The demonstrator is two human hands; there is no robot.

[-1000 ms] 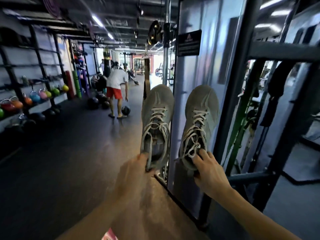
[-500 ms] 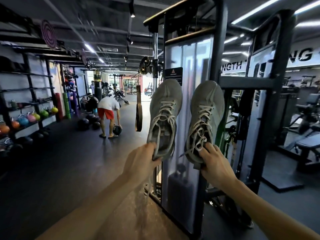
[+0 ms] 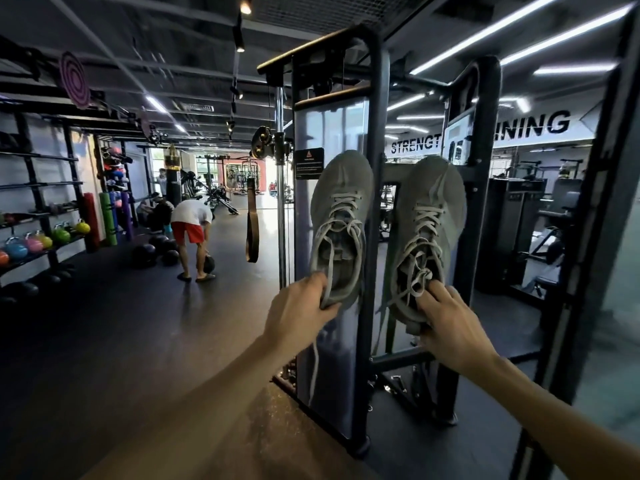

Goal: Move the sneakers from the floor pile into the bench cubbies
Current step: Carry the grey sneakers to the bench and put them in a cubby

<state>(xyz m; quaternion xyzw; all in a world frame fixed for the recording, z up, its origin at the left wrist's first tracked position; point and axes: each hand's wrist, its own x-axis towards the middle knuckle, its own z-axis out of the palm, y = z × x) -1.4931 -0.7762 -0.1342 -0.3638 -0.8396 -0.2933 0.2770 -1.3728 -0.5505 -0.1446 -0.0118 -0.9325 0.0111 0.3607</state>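
Note:
I hold two grey-green sneakers with pale laces out in front of me at arm's length, toes pointing away and up. My left hand (image 3: pixel 301 308) grips the heel collar of the left sneaker (image 3: pixel 341 202), and one lace hangs down below it. My right hand (image 3: pixel 446 317) grips the heel of the right sneaker (image 3: pixel 429 209), fingers over its knotted laces. No floor pile and no bench cubbies are in view.
A tall black cable machine (image 3: pixel 370 109) stands directly behind the shoes. A person in red shorts (image 3: pixel 192 233) bends over medicine balls on the dark floor. A rack of coloured kettlebells (image 3: pixel 41 239) lines the left wall. Weight machines (image 3: pixel 519 220) fill the right.
My view has tilted upward and the machine's top frame has come into sight. Both hands still grip the sneakers, held a little higher and wider apart.

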